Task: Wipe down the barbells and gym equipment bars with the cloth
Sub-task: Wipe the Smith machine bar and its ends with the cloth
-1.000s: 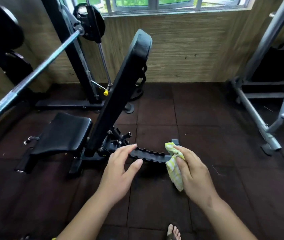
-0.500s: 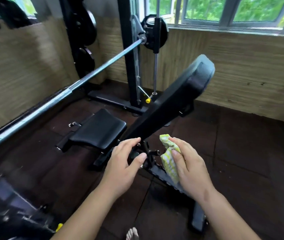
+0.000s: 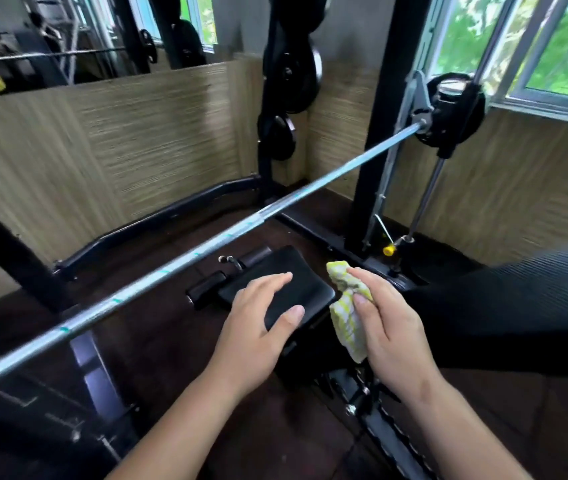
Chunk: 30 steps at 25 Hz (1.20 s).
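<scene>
Dark gym flooring is seen under the long barbell, which is stretched slantwise up and left of the loose, empty left hand (the nearer one), while the cloth is pinched in the right hand.

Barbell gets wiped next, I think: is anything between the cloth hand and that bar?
Nothing visible. The right hand holds the cloth over the bench seat; the barbell runs beyond, unblocked.
</scene>
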{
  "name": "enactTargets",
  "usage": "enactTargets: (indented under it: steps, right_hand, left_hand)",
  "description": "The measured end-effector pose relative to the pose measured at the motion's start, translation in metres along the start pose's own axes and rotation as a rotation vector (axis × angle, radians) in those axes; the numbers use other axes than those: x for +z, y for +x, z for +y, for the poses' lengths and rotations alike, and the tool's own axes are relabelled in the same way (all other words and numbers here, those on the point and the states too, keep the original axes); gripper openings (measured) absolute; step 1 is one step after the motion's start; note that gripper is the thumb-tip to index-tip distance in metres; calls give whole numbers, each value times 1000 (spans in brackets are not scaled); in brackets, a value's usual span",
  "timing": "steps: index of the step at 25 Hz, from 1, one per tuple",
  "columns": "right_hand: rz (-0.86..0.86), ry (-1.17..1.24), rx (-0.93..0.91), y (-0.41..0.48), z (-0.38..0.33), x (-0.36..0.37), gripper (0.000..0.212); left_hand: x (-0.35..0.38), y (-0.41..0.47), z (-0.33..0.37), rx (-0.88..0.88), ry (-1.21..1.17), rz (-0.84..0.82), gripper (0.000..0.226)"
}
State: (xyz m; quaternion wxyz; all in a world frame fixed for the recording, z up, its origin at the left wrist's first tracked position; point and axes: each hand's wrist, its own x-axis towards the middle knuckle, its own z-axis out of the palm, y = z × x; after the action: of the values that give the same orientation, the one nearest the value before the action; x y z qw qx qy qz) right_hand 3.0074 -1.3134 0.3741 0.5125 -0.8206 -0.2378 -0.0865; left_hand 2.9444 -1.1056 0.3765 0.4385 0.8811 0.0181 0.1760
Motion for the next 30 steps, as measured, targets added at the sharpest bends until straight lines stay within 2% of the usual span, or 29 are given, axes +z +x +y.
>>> enactTargets:
  steps: [11, 14, 20, 22, 24, 26, 30]
  right_hand:
    - [-110, 36, -145, 126, 5, 84, 39]
    - [-184, 30, -203, 157, 8, 107, 39]
    - [-289, 54, -451, 200, 9, 145, 42]
    - [-340, -24, -529, 210, 21, 159, 44]
    - [-409, -240, -608, 215, 35, 176, 45]
    - [-444, -441, -598, 212, 44, 190, 47]
    - [-381, -492, -574, 190, 21, 219, 43]
  left_hand:
    - [-58, 69, -48, -69, 90, 163, 49]
    - [-70, 75, -59, -138, 135, 267, 47]
    - [-83, 64, -72, -311, 218, 480, 47]
    - [-81, 59, -73, -359, 256, 535, 47]
    - [-78, 54, -73, -402, 288, 572, 47]
    - [-78, 46, -74, -424, 314, 580, 48]
    - [-87, 28, -80, -453, 380, 587, 49]
